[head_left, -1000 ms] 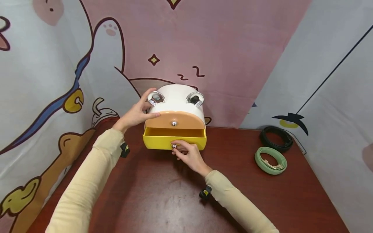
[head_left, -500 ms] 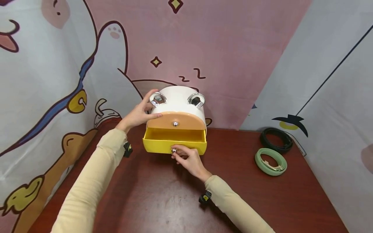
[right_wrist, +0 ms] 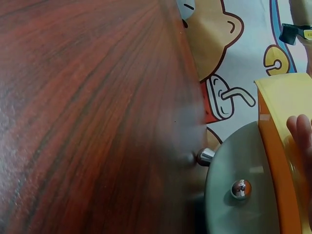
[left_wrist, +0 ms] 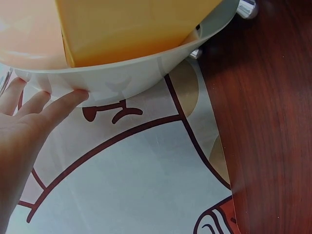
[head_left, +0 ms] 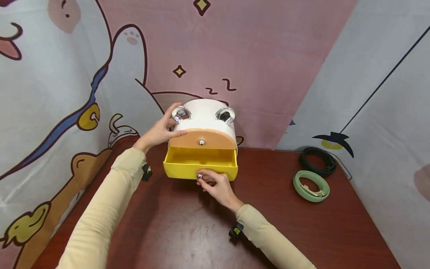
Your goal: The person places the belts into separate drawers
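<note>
A small white storage box [head_left: 203, 112] with two round silver rings on top stands against the back wall in the head view. Its upper drawer [head_left: 184, 142] is orange and closed; below, a yellow drawer [head_left: 179, 171] sticks out with its hollow inside showing. My left hand [head_left: 156, 132] rests on the box's left side, thumb along the orange front. In the left wrist view its fingers [left_wrist: 63, 105] lie fairly straight against the white side. My right hand [head_left: 218, 188] pinches the silver knob [head_left: 199, 176] of the yellow drawer between thumb and fingers.
On the reddish-brown table [head_left: 188, 231], a coiled green belt [head_left: 302, 190] lies at the right. Just behind it is a coiled black belt [head_left: 305, 162]. A cartoon-printed cloth [head_left: 262, 74] hangs along the back and sides.
The yellow drawer has slid further out towards me, with my right hand moving along on its knob. My left hand keeps its place on the box's side.
</note>
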{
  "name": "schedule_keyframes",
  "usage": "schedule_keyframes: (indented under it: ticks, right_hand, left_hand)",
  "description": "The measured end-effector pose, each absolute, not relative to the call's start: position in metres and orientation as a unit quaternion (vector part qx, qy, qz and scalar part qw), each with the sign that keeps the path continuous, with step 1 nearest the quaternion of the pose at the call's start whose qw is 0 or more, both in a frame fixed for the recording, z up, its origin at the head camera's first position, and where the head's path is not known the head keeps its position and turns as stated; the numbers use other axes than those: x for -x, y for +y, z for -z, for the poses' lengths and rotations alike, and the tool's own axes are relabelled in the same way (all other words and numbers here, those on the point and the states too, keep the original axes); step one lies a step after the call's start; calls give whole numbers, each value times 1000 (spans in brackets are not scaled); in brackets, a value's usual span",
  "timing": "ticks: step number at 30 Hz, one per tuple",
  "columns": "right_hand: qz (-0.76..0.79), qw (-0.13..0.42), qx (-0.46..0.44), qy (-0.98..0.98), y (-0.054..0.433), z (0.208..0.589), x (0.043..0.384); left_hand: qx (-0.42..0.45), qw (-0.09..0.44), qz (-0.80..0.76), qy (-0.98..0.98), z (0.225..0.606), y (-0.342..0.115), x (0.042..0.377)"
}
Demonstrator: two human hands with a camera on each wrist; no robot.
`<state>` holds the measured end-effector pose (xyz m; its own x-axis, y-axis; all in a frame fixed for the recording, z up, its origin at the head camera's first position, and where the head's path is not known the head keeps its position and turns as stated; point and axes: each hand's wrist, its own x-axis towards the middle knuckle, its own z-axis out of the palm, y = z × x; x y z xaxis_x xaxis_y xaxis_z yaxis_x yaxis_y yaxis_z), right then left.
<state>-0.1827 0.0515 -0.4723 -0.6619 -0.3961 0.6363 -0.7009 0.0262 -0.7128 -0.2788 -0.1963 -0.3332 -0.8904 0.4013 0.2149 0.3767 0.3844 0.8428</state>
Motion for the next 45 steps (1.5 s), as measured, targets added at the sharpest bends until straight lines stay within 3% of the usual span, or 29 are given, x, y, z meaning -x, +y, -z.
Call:
schedule_keyframes:
  ticks: [15,45]
  right_hand:
    - [-573,153,-396,-701,49,442,153]
    - [-559,218,-386,-701,47,446,133]
  left_hand:
    - [-243,17,-508,826,334,-196,281]
    - [-240,14,-496,835,334,-197,280]
